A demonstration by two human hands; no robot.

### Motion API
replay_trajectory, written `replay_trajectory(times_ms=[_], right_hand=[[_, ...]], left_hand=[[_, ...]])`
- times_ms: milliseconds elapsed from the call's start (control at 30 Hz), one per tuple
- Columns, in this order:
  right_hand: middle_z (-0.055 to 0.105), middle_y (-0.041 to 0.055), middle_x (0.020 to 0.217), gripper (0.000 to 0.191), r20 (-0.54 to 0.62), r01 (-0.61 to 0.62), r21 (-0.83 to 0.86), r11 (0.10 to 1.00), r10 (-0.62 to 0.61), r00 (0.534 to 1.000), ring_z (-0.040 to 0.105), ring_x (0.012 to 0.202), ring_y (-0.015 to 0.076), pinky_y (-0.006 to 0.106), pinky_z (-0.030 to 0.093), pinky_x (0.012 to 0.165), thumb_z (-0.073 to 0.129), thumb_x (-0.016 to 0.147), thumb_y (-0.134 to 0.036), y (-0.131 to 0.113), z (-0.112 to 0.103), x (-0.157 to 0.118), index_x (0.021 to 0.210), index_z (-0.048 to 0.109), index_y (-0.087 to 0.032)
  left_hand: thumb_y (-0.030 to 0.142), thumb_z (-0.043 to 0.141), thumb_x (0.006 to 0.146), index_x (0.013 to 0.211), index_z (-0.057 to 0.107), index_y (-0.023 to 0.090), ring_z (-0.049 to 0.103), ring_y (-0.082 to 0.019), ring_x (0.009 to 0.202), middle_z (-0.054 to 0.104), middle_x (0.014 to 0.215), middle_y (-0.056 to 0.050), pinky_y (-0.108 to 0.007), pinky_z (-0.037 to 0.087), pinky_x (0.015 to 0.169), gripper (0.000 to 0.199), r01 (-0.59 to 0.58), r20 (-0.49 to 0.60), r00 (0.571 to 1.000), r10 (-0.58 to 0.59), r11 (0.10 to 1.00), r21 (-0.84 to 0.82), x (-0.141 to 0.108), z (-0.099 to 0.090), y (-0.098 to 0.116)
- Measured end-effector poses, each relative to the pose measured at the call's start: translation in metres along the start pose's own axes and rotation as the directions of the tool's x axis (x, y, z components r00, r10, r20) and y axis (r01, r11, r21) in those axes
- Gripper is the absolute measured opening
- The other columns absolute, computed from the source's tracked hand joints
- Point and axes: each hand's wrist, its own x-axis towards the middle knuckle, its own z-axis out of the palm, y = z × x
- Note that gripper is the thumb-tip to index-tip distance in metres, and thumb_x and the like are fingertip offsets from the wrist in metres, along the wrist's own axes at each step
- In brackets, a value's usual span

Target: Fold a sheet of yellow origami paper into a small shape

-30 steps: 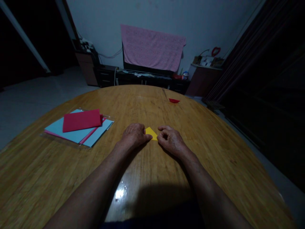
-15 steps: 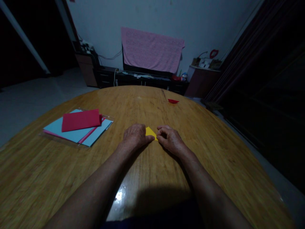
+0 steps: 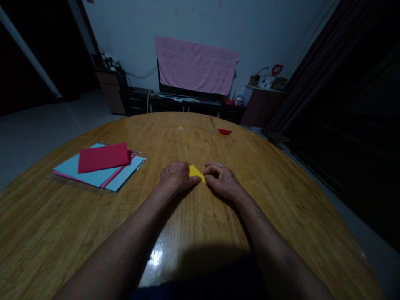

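A small folded piece of yellow paper (image 3: 195,171) lies on the wooden table (image 3: 193,216), its upper end coming to a point. My left hand (image 3: 176,176) covers its left side, with the thumb pressed along the lower edge and the fingers curled at the far side. At the paper's lower right corner, my right hand (image 3: 221,180) has thumb and fingers brought together in a pinch. Part of the yellow paper is hidden under my left hand.
To the left lies a folded red paper (image 3: 103,158) on light blue sheets (image 3: 68,167) in a clear sleeve. A small red folded-paper piece (image 3: 224,131) sits near the far edge. Beyond the table, a pink cloth (image 3: 196,64) hangs over a screen on a black cabinet (image 3: 136,102).
The whole view has shifted slightly, moving things a little to the left. Both hands keep nearly the same pose at the yellow paper.
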Motion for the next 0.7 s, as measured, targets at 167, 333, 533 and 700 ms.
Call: replay_trajectory(times_ms=[167,333,533,700], right_hand=[[0.059,0.0074,0.116,0.012,0.013,0.033,-0.071,0.997,-0.032,0.999,0.055,0.110,0.0198,0.038,0.042,0.095,0.059,0.071,-0.016,0.0001,0.0027,-0.0026,0.081,0.064,-0.021],[0.059,0.0100,0.116,0.009,0.013,0.036,-0.104,0.994,-0.035,0.999,0.055,0.109,0.0205,0.037,0.042,0.094,0.058,0.074,-0.016,-0.0015,0.0033,-0.0022,0.081,0.064,-0.019],[0.060,0.0104,0.114,0.012,0.014,0.059,-0.108,0.992,-0.058,0.998,0.056,0.108,0.0196,0.036,0.042,0.095,0.056,0.075,-0.012,-0.0007,0.0031,-0.0015,0.081,0.065,-0.018],[0.058,0.0090,0.115,0.011,0.022,0.046,-0.094,0.994,-0.044,0.999,0.055,0.109,0.0203,0.038,0.042,0.095,0.059,0.073,-0.015,-0.0017,0.0022,-0.0022,0.082,0.064,-0.019]], left_hand=[[0.063,0.056,0.068,0.095,0.064,0.021,0.062,-0.028,0.094,0.068,0.102,-0.013,-0.034,0.046,0.072,0.051,-0.004,0.006,1.000,0.004,1.000,-0.008,-0.0004,0.0005,-0.0002],[0.064,0.055,0.069,0.096,0.064,0.021,0.061,-0.029,0.097,0.067,0.105,-0.013,-0.034,0.046,0.074,0.052,-0.001,0.003,1.000,0.001,1.000,0.001,-0.0008,-0.0002,0.0003],[0.060,0.055,0.070,0.095,0.064,0.021,0.062,-0.029,0.094,0.068,0.102,-0.013,-0.034,0.046,0.071,0.047,-0.001,0.005,1.000,0.001,1.000,-0.005,0.0004,-0.0001,-0.0004],[0.059,0.055,0.070,0.095,0.064,0.022,0.062,-0.028,0.095,0.068,0.102,-0.012,-0.034,0.046,0.072,0.045,0.016,0.008,1.000,-0.016,1.000,-0.019,0.0002,0.0000,-0.0004]])
